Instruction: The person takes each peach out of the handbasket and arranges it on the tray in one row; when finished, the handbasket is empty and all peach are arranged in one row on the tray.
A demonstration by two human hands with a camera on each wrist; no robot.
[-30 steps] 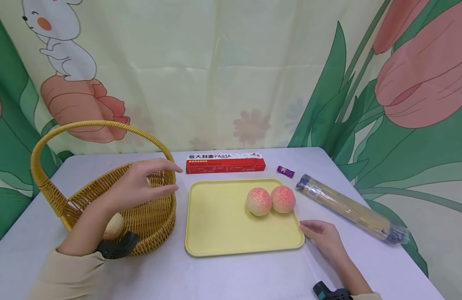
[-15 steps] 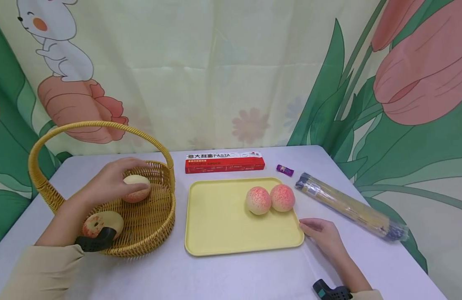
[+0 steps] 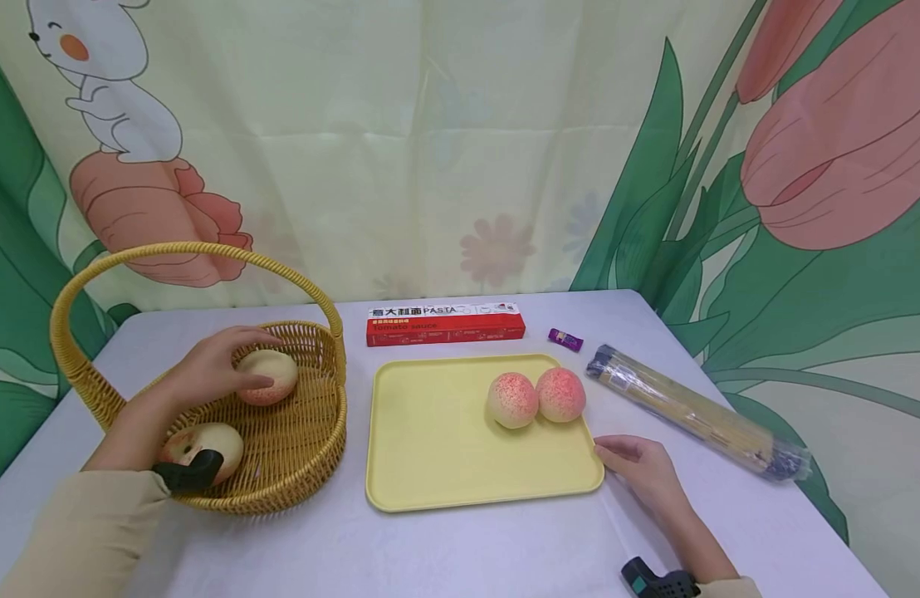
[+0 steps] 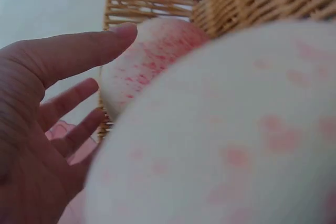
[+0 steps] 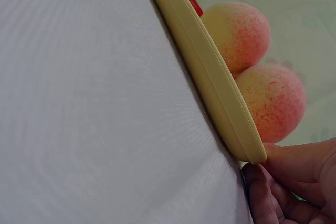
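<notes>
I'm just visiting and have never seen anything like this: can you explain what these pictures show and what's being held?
There is no robot here, just a person using bare hands. The wide picture comes from a camera worn on the head; the two close ones come from the cameras on the wrists. On the white-covered table are a wicker basket with a back ball and a front ball, both peach-like, a yellow tray bearing two pinker balls, a pasta box, a small purple packet and a long bundle in clear wrapping. The left hand is around the back ball, though I can't tell whether it grips it. The right hand pinches the tray's edge.
</notes>
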